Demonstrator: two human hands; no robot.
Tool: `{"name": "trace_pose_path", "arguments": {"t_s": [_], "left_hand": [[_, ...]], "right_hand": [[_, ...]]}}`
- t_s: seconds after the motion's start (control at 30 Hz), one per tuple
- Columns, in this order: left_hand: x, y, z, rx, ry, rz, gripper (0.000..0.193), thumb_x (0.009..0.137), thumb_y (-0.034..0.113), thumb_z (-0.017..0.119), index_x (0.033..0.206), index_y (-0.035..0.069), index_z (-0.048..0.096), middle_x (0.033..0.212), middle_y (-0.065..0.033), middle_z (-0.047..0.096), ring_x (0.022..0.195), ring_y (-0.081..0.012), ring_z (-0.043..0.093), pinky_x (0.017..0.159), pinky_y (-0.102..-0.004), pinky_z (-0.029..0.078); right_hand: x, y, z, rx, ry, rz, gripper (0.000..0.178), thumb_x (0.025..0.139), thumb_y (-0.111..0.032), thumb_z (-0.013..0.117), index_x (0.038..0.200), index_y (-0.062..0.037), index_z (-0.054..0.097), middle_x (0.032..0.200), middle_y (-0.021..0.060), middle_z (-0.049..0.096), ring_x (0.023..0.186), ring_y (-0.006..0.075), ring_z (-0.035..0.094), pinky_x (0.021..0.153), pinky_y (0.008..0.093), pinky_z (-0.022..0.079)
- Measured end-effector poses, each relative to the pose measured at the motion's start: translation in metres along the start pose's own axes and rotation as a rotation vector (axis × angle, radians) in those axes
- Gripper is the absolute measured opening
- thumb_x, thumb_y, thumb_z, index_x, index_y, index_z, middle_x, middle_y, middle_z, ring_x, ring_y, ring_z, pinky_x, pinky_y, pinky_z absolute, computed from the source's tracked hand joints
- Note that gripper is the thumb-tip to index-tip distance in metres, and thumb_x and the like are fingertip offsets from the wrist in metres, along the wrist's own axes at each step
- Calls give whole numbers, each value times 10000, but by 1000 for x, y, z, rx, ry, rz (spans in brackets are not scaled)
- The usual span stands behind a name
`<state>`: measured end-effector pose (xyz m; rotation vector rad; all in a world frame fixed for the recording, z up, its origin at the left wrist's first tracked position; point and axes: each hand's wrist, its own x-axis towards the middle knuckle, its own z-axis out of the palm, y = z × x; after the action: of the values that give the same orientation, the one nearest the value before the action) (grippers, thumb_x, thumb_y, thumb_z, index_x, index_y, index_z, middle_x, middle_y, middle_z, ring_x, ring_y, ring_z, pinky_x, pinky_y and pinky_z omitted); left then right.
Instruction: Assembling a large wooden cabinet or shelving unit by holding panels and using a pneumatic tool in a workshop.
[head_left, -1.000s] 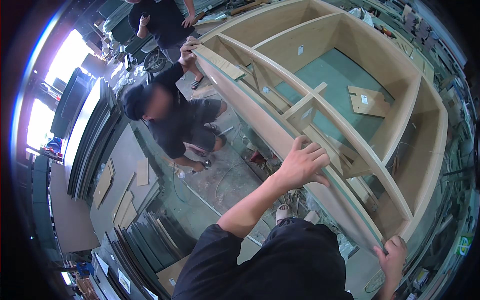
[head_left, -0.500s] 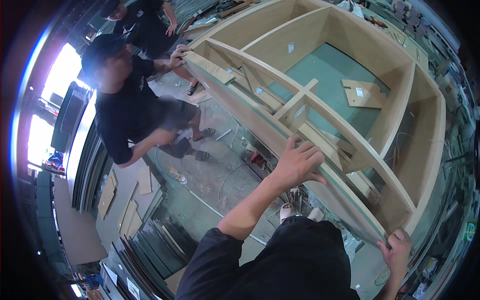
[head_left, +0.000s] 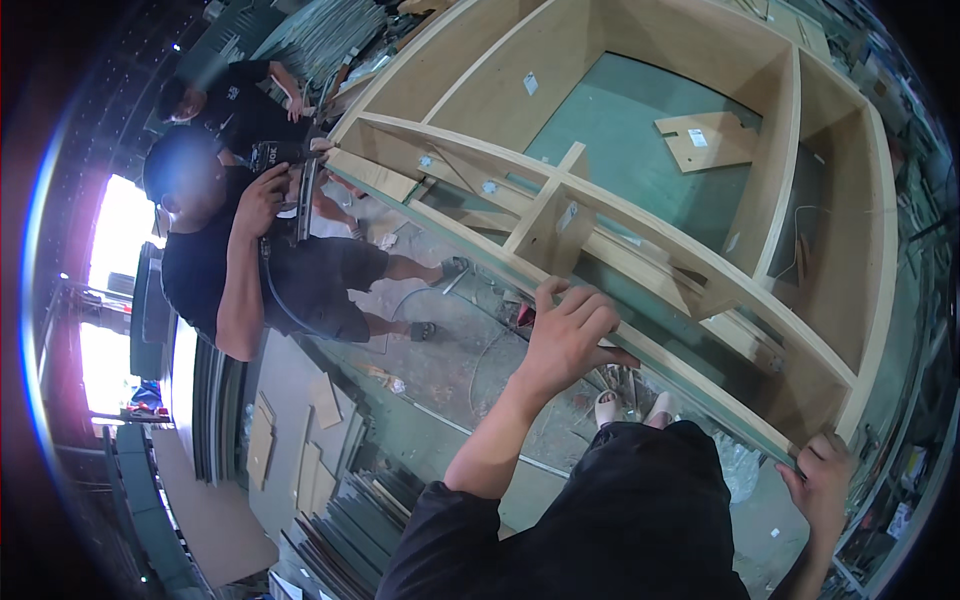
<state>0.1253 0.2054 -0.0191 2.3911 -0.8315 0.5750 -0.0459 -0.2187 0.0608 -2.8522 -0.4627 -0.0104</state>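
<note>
A large wooden cabinet frame (head_left: pixel 775 165) with several open compartments stands before me. Along its near side runs a long board (head_left: pixel 715 400) with a greenish face. My left hand (head_left: pixel 572 335) is closed over the middle of that board, fingers on top and thumb at the near face. At the near right corner my right hand (head_left: pixel 822 475) grips the board's end, its fingers partly bent over the edge. A co-worker holds a black nail gun (head_left: pixel 280 153) with a hose against the frame's far left corner.
Inside the frame lies a loose notched board (head_left: pixel 715 140). A second person (head_left: pixel 240 110) is behind the co-worker. Stacked dark panels (head_left: pixel 350 530) and wood offcuts (head_left: pixel 322 400) are at the lower left. A hose (head_left: pixel 300 320) trails from the nail gun.
The co-worker has raised the nail gun from low beside the body to the frame's far left corner. My view has shifted; both my hands keep their grip on the board.
</note>
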Motion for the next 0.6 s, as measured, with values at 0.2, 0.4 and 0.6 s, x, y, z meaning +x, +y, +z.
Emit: {"name": "trace_pose_path", "arguments": {"t_s": [0.2,0.4,0.6], "left_hand": [[-1,-1,0,12,-27,-1,586,612,517,906,953,170,579,1031,28,654,1105,-205,656,1069,-519,381],[-2,-2,2,21,-16,-8,594,600,534,901,947,179,574,1025,36,680,1093,-199,665,1066,-516,379],[0,-1,2,17,-20,-9,595,588,521,913,927,171,572,1025,26,693,1080,-213,670,1069,-517,375]], "right_hand": [[-3,5,3,38,-6,7,399,727,-293,877,717,-39,570,818,122,520,788,380,564,690,510,438],[-4,10,4,73,-30,-17,376,754,-310,854,728,-46,587,830,120,515,785,384,551,690,520,423],[-2,14,5,99,-34,-36,366,761,-305,840,726,-49,582,824,115,507,792,382,553,703,520,423]]}}
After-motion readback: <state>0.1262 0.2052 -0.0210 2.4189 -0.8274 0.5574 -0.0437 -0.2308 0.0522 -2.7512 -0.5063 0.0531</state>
